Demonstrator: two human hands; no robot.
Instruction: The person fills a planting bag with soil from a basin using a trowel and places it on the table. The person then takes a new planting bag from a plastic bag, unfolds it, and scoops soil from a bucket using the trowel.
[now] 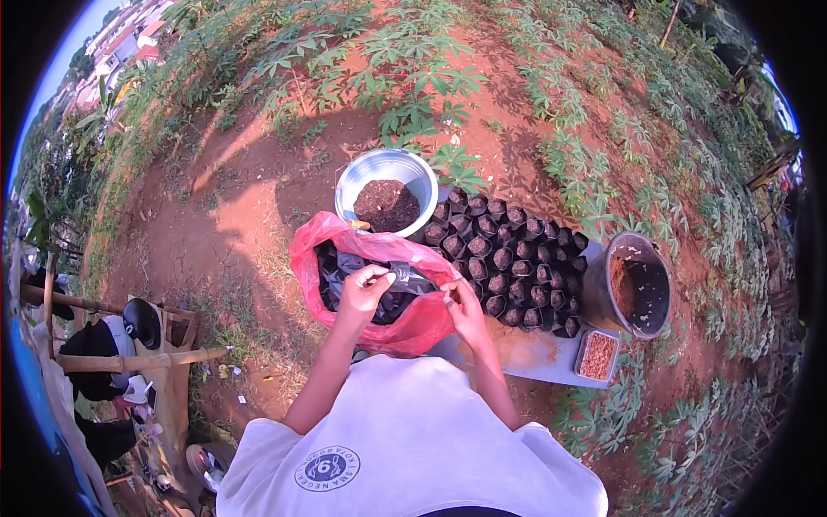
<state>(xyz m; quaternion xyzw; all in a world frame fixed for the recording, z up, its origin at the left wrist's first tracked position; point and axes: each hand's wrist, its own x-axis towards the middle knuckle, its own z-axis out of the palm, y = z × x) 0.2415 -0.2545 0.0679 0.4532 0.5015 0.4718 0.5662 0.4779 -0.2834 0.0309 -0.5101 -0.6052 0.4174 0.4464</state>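
Note:
A red plastic bag [394, 339] lies open in front of me, full of black plastic planting bags [392, 307]. Over its mouth, my left hand [366, 289] is closed in a pinch at the end of a flattened black planting bag [413, 280]. My right hand [463, 308] has thumb and fingers pressed together at the red bag's right rim. The far end of the flattened bag comes close to these fingertips; whether they touch it too is hard to see.
Beyond the red bag stands a pale basin [347, 191] with dark soil. Rows of filled black planting bags [508, 258] stand to the right on a grey board [538, 358], alongside a dark bucket [594, 289] and a clear box of brown pellets [596, 356]. Bamboo poles [142, 360] are at left.

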